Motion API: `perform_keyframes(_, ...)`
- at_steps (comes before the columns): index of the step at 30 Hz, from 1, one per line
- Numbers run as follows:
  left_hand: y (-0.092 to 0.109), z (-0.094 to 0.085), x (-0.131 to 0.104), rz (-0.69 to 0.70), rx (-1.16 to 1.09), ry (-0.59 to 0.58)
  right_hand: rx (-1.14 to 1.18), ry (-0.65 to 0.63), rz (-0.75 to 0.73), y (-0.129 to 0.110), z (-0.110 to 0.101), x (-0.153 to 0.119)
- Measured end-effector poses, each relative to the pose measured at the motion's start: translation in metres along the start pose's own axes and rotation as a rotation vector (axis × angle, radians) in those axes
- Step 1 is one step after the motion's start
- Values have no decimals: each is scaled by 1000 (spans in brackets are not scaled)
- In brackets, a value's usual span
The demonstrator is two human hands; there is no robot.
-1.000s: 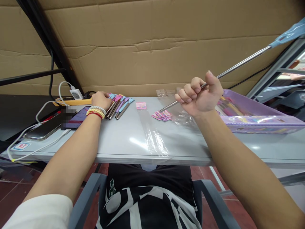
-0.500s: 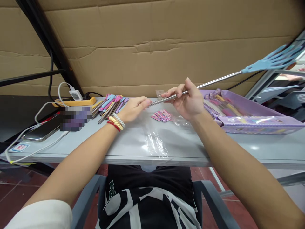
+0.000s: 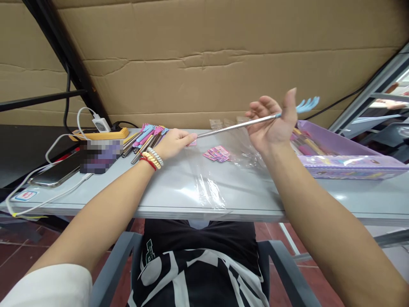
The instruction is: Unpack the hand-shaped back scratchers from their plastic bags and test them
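A telescopic back scratcher point(image 3: 236, 126) with a silver rod and a light blue hand-shaped head slants over the table. My left hand point(image 3: 175, 144) is closed on its lower end, with bracelets at the wrist. Across my right palm runs the upper rod, close beneath the blue head; my right hand point(image 3: 270, 130) has curled fingers, and its raised thumb hides part of the head. Between the hands lie small pink printed cards point(image 3: 217, 153). Another pink card point(image 3: 192, 143) shows by my left fingertips. Clear plastic bags point(image 3: 246, 151) lie below the rod.
Several back scratchers point(image 3: 148, 138) are heaped left of my left hand. A purple box point(image 3: 351, 147) holding packaged items stands at right. Phones point(image 3: 59, 170), white cables and a yellow power strip point(image 3: 102, 136) occupy the left side. Cardboard point(image 3: 207, 85) walls the back.
My right hand has slid up the rod to the right, toward the blue head. The back scratcher now looks much shorter, its head nearer. My left hand has shifted slightly left.
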State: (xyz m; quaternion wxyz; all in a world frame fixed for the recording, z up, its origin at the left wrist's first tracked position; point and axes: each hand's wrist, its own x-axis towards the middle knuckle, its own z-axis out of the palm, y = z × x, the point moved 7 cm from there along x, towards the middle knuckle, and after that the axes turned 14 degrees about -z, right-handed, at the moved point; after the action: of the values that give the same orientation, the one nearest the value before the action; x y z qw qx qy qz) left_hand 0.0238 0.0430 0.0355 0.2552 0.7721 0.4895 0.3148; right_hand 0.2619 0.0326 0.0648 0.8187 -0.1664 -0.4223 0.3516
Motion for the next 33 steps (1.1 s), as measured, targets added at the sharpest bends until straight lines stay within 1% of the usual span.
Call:
perform_keyframes(2,-7,-3,2,-45,35,-3,13,103,-99,-11,-14,10)
perform_keyframes(4,-13,-5,3,-78,53,-10,-4,172,-164,-19,-23,14)
perform_keyframes(7,-15,-6,3,-81,81,-11,-64,202,-153,-22,-24,12)
perform_keyframes(10,-14,-9,1,-59,140,35,-131,163,-133,-20,-18,8)
perform_keyframes(14,-14,-11,-1,-51,228,90,-165,130,-193,-16,-17,10)
perform_keyframes(16,-15,-11,-1,-56,254,99,-164,119,-196,-12,-17,11)
perform_keyframes(20,-15,-13,0,-61,296,117,-115,165,-217,-11,-19,10)
perform_keyframes(22,-12,-13,-1,-55,316,125,-122,151,-228,-10,-18,9)
perform_keyframes(25,-1,-6,-4,2,331,121,-176,82,-195,-2,-10,3)
perform_keyframes(29,17,10,-10,110,360,134,-190,52,-117,13,5,-15)
perform_keyframes(31,22,16,-12,132,378,150,-194,13,-76,19,13,-23)
perform_keyframes(33,23,18,-12,129,401,173,-211,-34,-29,25,18,-28)
